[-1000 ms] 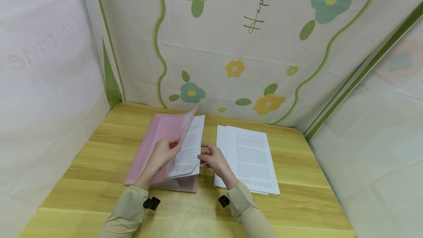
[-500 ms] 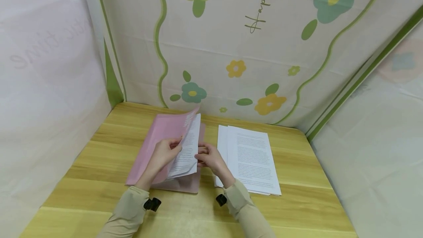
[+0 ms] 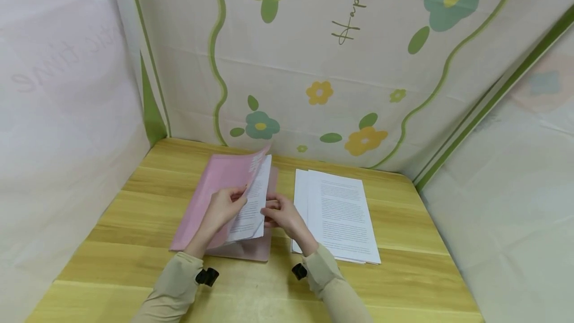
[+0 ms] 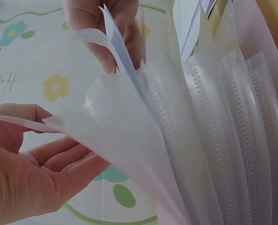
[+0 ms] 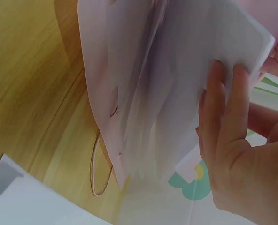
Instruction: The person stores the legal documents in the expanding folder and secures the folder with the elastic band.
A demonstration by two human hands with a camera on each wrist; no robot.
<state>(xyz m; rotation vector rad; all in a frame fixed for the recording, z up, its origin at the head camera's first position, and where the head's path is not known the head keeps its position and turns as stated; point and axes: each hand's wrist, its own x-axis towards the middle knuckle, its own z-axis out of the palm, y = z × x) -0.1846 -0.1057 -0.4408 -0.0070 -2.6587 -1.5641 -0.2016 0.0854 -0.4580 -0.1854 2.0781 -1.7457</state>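
Left of frame centre, a left hand point(image 3: 222, 207) pinches a pink folder cover point(image 3: 225, 172) while a right hand point(image 3: 284, 216) pinches printed sheets point(image 3: 255, 202), which a slipping cover could crease.

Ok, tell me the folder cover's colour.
The folder cover is pink, plainest in the head view.

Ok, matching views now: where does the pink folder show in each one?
Head: the pink folder lies left of centre on the wooden table.
Left wrist: centre to right edge, its clear pockets fanned.
Right wrist: upper centre, left of the right hand.
Shared landmark: flower-print cloth.
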